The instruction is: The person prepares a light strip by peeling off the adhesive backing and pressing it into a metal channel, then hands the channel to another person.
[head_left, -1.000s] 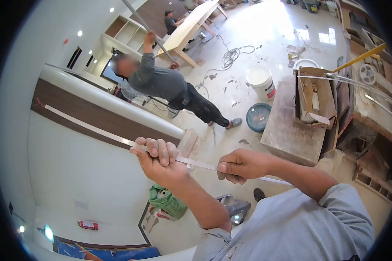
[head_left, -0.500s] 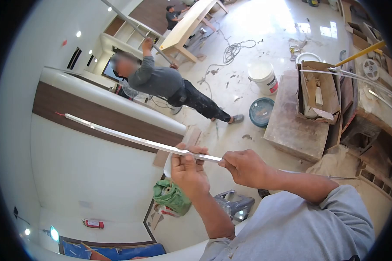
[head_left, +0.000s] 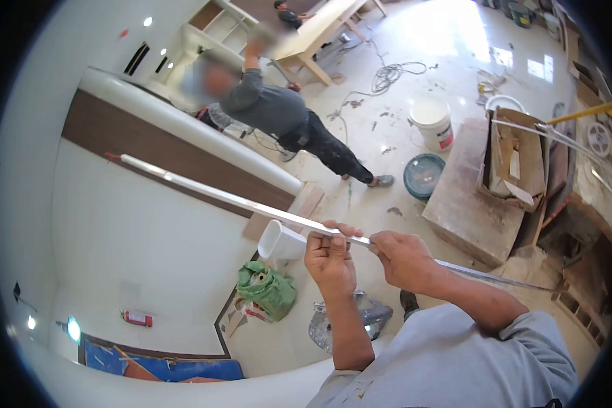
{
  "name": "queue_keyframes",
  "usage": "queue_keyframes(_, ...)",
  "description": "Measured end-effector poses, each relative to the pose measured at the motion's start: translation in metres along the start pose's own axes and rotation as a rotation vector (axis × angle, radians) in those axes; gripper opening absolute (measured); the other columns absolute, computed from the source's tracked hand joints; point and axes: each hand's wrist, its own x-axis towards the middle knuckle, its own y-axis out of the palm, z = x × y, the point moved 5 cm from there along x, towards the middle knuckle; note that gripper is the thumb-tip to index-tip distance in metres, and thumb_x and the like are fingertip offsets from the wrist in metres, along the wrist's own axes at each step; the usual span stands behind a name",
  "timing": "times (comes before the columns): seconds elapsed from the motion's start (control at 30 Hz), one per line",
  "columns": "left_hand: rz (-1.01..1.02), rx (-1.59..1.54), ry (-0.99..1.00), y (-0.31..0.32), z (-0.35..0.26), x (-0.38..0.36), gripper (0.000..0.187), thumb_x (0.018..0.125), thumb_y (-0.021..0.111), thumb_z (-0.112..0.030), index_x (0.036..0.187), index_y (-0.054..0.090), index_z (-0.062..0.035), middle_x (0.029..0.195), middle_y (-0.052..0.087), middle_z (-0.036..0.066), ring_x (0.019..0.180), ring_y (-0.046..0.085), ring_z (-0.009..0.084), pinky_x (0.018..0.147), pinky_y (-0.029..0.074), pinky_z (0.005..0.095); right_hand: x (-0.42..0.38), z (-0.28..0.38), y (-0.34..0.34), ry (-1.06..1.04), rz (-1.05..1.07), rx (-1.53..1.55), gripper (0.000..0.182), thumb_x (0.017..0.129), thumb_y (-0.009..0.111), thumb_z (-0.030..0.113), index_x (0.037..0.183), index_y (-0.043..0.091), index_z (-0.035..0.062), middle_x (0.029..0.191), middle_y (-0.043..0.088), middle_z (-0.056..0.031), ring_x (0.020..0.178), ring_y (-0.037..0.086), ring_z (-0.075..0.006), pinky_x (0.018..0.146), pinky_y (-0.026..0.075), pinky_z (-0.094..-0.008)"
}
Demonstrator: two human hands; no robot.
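A long, slim white LED light bar (head_left: 245, 204) slants across the view, with a short red wire (head_left: 113, 157) at its far left end. My left hand (head_left: 331, 262) is closed around it from below, thumb on the near side and fingertips over the far edge. Close beside it, my right hand (head_left: 404, 258) pinches the bar between thumb and bent forefinger. Past my right wrist, a thin pale strip (head_left: 486, 274) runs on in much the same line, partly hidden by the forearm.
A co-worker (head_left: 272, 112) stands ahead; another person (head_left: 289, 15) is by a wooden table (head_left: 313, 41). At right are a white bucket (head_left: 430, 126), a teal-lidded bucket (head_left: 425, 175) and a cardboard box (head_left: 517, 156). A green sack (head_left: 268, 292) and white bin (head_left: 279, 239) stand below left.
The view has shifted, so the room appears further right. My hands are slightly closer together on the bar, and more of the pale strip shows beyond my right wrist.
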Motion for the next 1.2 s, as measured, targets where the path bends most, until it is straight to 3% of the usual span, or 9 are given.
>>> queue_keyframes(0.07, -0.046, 0.042, -0.043, -0.003, 0.000, 0.006, 0.023, 0.099, 0.060, -0.010, 0.119, 0.056, -0.0003, 0.097, 0.069, 0.014, 0.085, 0.068, 0.0244, 0.086, 0.056, 0.0376, 0.002, -0.005, -0.003, 0.106, 0.046, 0.070, 0.012, 0.090, 0.058, 0.002, 0.102, 0.060, 0.0015, 0.086, 0.066, -0.0197, 0.077, 0.064, -0.0437, 0.069, 0.051, -0.0496)
queue_keyframes(0.2, -0.171, 0.189, 0.086, -0.024, -0.051, 0.048, 0.023, 0.100, 0.058, -0.013, 0.120, 0.056, 0.0002, 0.089, 0.070, 0.014, 0.081, 0.068, 0.0236, 0.083, 0.056, 0.0370, 0.001, -0.005, 0.000, 0.113, 0.114, 0.101, 0.011, 0.089, 0.057, 0.000, 0.100, 0.061, 0.0008, 0.086, 0.067, -0.0213, 0.078, 0.064, -0.0437, 0.070, 0.051, -0.0499)
queue_keyframes(0.3, -0.233, 0.205, 0.134, -0.039, -0.089, 0.082, 0.024, 0.101, 0.058, -0.013, 0.119, 0.057, 0.0014, 0.085, 0.069, 0.014, 0.079, 0.068, 0.0230, 0.080, 0.057, 0.0362, 0.000, -0.007, 0.001, 0.099, 0.153, 0.136, 0.010, 0.096, 0.055, 0.008, 0.094, 0.061, 0.0011, 0.075, 0.064, -0.0171, 0.069, 0.065, -0.0359, 0.063, 0.051, -0.0424)
queue_keyframes(0.47, -0.330, 0.299, 0.175, -0.064, -0.133, 0.131, 0.022, 0.097, 0.064, -0.016, 0.109, 0.062, 0.0026, 0.082, 0.069, 0.014, 0.072, 0.068, 0.0215, 0.070, 0.059, 0.0354, -0.008, -0.005, 0.001, 0.311, 0.426, 0.326, 0.033, 0.106, 0.045, 0.024, 0.093, 0.063, 0.0004, 0.063, 0.057, -0.0063, 0.058, 0.057, -0.0165, 0.059, 0.047, -0.0331)
queue_keyframes(0.6, -0.384, 0.341, 0.145, -0.083, -0.141, 0.160, 0.019, 0.095, 0.066, -0.017, 0.101, 0.064, 0.0013, 0.079, 0.070, 0.014, 0.066, 0.068, 0.0215, 0.065, 0.059, 0.0341, -0.022, -0.005, -0.010, 0.407, 0.518, 0.328, 0.028, 0.103, 0.048, 0.023, 0.096, 0.064, 0.0011, 0.066, 0.061, -0.0111, 0.061, 0.062, -0.0256, 0.063, 0.049, -0.0378)
queue_keyframes(0.83, -0.468, 0.320, 0.033, -0.135, -0.103, 0.195, 0.021, 0.093, 0.070, -0.019, 0.095, 0.064, 0.0010, 0.077, 0.071, 0.015, 0.064, 0.070, 0.0234, 0.061, 0.058, 0.0326, -0.059, -0.007, -0.036, 0.560, 0.565, 0.343, 0.037, 0.107, 0.044, 0.029, 0.096, 0.064, -0.0010, 0.065, 0.058, -0.0074, 0.060, 0.057, -0.0182, 0.061, 0.047, -0.0337)
queue_keyframes(1.03, -0.602, 0.299, -0.097, -0.182, -0.031, 0.193, 0.020, 0.092, 0.070, -0.019, 0.091, 0.063, 0.0004, 0.076, 0.071, 0.015, 0.061, 0.070, 0.0236, 0.055, 0.058, 0.0336, -0.105, -0.019, -0.049, 0.900, 0.657, 0.458, 0.036, 0.107, 0.046, 0.030, 0.098, 0.065, 0.0003, 0.068, 0.058, -0.0016, 0.061, 0.053, -0.0110, 0.059, 0.044, -0.0289)
queue_keyframes(1.1, -0.660, 0.291, -0.124, -0.197, -0.004, 0.186, 0.021, 0.092, 0.071, -0.020, 0.091, 0.062, -0.0006, 0.076, 0.071, 0.014, 0.061, 0.070, 0.0229, 0.052, 0.057, 0.0331, -0.117, -0.022, -0.046, 0.931, 0.649, 0.518, 0.034, 0.107, 0.047, 0.028, 0.103, 0.064, -0.0007, 0.069, 0.056, 0.0003, 0.054, 0.047, -0.0069, 0.047, 0.038, -0.0234)
queue_keyframes(1.2, -0.588, 0.314, -0.173, -0.211, 0.038, 0.174, 0.023, 0.094, 0.067, -0.019, 0.089, 0.061, 0.0027, 0.073, 0.070, 0.015, 0.058, 0.069, 0.0219, 0.050, 0.056, 0.0299, -0.130, -0.032, -0.042, 1.019, 0.663, 0.535, 0.034, 0.106, 0.049, 0.030, 0.098, 0.064, 0.0003, 0.070, 0.057, 0.0005, 0.056, 0.049, -0.0080, 0.051, 0.039, -0.0255)
